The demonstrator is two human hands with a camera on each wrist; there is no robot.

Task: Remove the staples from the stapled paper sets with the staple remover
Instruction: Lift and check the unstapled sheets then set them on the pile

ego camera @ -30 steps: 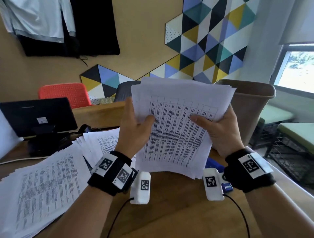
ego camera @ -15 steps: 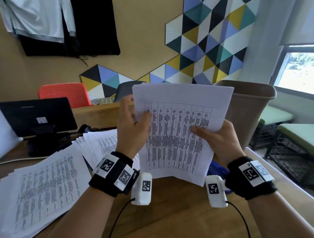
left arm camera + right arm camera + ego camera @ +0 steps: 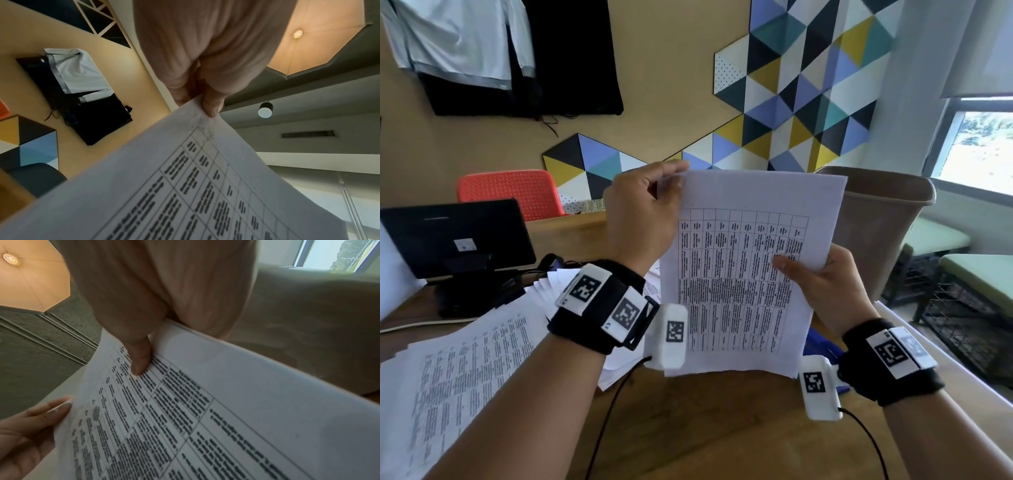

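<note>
Paper set: a sheaf of printed sheets (image 3: 750, 274) with a table on the front, held upright in the middle of the head view, above the wooden desk (image 3: 722, 428) and in front of the brown bin (image 3: 883, 233).
Left hand: the left hand (image 3: 643, 219) pinches the top left corner of the sheaf between thumb and fingertips; the left wrist view shows the thumb (image 3: 211, 105) pressed on that corner. Probably it is feeling or fanning the corner where a staple would sit.
Right hand: the right hand (image 3: 822, 284) grips the right edge lower down, thumb across the print and fingers behind, which steadies the sheets so the corner can be worked.
Staple: none can be made out at the pinched corner; too small or hidden under the fingers.
Staple remover: not held by either hand. A blue object (image 3: 822, 346) shows at the lower right, behind the sheaf's bottom edge; I cannot tell whether it is the tool.
Other papers: loose and fanned sheets (image 3: 465, 370) lie at the lower left of the desk, likely sets already handled or waiting.
Background: a dark monitor (image 3: 455, 236) at left, a red chair (image 3: 513, 192) behind it.
Stage, as a judgement: checking a set at its corner, with no pulling under way.
</note>
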